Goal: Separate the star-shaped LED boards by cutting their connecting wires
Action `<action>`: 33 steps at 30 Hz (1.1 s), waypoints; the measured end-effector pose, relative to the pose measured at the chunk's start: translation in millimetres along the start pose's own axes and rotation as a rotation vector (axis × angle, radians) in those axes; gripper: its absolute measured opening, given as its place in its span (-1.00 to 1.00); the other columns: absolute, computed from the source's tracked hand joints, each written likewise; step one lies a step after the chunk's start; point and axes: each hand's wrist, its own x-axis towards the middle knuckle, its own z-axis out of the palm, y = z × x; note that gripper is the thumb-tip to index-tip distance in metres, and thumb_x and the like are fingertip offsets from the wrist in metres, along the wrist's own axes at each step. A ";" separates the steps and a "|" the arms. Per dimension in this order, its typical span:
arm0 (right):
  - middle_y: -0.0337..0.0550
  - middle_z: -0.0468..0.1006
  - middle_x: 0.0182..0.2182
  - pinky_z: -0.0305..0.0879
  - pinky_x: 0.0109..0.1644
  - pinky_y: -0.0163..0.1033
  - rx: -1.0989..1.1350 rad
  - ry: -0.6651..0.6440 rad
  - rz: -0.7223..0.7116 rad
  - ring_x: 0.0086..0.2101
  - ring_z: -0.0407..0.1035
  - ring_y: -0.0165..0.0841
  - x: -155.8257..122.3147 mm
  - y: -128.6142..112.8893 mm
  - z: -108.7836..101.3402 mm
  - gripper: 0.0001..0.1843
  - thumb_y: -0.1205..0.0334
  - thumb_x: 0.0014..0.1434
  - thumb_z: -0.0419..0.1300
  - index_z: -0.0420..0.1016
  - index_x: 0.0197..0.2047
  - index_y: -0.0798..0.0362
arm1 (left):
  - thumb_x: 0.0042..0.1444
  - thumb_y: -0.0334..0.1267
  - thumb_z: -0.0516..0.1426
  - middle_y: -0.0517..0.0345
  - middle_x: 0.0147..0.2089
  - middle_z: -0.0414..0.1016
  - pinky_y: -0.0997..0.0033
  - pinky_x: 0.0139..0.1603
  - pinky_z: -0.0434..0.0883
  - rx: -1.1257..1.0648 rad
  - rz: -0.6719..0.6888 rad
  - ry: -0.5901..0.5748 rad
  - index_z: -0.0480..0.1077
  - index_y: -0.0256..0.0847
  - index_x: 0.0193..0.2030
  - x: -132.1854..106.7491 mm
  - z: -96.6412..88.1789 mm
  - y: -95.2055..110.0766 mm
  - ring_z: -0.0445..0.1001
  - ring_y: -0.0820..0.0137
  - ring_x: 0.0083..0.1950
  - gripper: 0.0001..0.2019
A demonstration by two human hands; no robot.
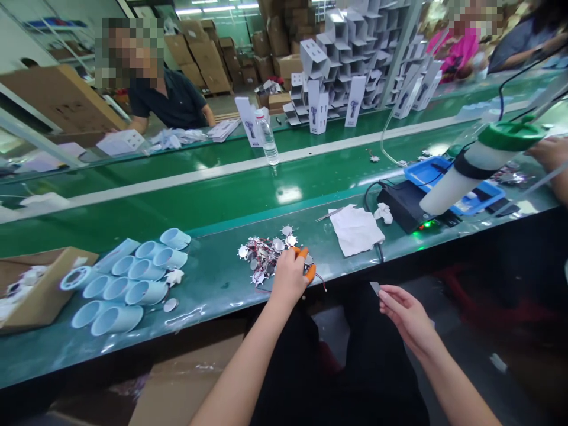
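Note:
My left hand (290,275), with orange finger cots on its fingertips, is at the right edge of a pile of small round wired parts (261,254). Its fingers and thumb curl around one small silvery disc part (309,260), and a thin wire trails beside the thumb. In front of the bench edge, my right hand (406,316) pinches a small flat grey piece (375,287) like a blade between thumb and fingers. To the right of the pile lie a white paper sheet (357,231) and tweezers (331,213).
Light-blue cylindrical housings (148,269) lie in rows at left, beside a cardboard box (48,290). A black powered unit (403,204), a blue tray (483,201) and a green-lidded bottle (479,165) stand at right. Across the bench are a water bottle (267,142) and a seated person (171,100).

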 end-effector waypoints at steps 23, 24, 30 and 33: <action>-0.09 0.43 -0.33 0.37 -0.29 -0.48 -0.029 -0.144 -0.038 -0.35 0.35 -0.58 -12.4 -5.1 58.1 0.00 -0.18 -0.33 0.50 0.36 0.06 0.31 | 0.21 0.02 0.24 0.14 0.08 0.39 0.26 0.24 0.38 -0.386 -0.155 -0.196 0.38 -0.12 0.24 -31.4 -30.6 -24.6 0.36 0.42 0.12 -0.49; -0.09 0.43 -0.33 0.38 -0.29 -0.48 -0.037 -0.161 -0.049 -0.35 0.36 -0.58 -11.3 -4.1 61.2 -0.02 -0.18 -0.28 0.48 0.36 0.07 0.31 | 0.22 0.06 0.22 0.13 0.10 0.39 0.22 0.26 0.38 -0.377 -0.150 -0.208 0.37 -0.13 0.24 -32.9 -30.4 -24.3 0.35 0.40 0.14 -0.48; -0.05 0.47 -0.30 0.39 -0.29 -0.49 -0.066 -0.199 -0.068 -0.38 0.38 -0.59 -9.6 -1.0 79.4 -0.11 -0.19 -0.20 0.43 0.41 0.03 0.32 | 0.38 -0.04 0.01 0.06 0.20 0.31 0.21 0.33 0.38 -0.202 0.020 -0.311 0.20 -0.14 0.41 -28.6 -44.0 -28.7 0.31 0.38 0.21 -0.48; -0.06 0.47 -0.28 0.39 -0.32 -0.51 -0.082 -0.209 -0.077 -0.39 0.38 -0.60 -9.8 -1.0 92.7 -0.17 -0.18 -0.17 0.42 0.43 -0.01 0.31 | 0.38 -0.13 -0.02 0.06 0.16 0.31 0.27 0.27 0.41 -0.156 0.109 -0.350 0.23 -0.12 0.39 -22.1 -48.1 -25.8 0.31 0.40 0.15 -0.52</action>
